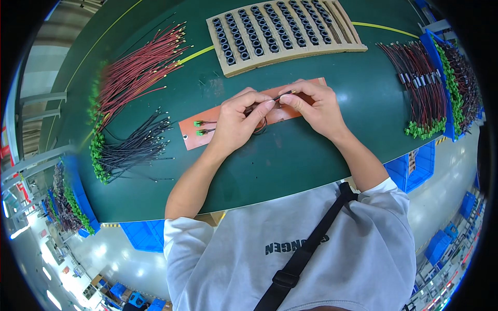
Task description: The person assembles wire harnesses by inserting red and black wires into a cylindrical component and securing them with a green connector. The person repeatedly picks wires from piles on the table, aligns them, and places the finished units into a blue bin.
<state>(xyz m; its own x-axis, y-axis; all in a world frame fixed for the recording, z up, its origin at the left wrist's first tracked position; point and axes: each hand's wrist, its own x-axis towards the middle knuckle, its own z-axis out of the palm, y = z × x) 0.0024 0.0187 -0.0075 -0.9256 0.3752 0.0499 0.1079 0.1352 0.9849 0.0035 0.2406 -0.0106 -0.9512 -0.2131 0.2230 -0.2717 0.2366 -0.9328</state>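
Note:
My left hand (239, 120) and my right hand (317, 108) are close together above a long orange board (196, 141). Both are closed in a pinch on thin black wires (274, 99), one of which has a shiny metal tip near my right fingers. A loop of black wire hangs below my left fingertips. Two green connectors (199, 133) lie on the board's left end, their dark leads running under my left hand. My fingers partly hide the wires and the middle of the board.
A tray (236, 67) with rows of black rings stands at the back. Red wires (137, 72) and black wires (137, 147) with green connectors lie at the left. Finished-looking wire bundles (423, 96) rest at the right beside a blue bin (444, 88). Another blue bin (83, 199) hangs at the left edge.

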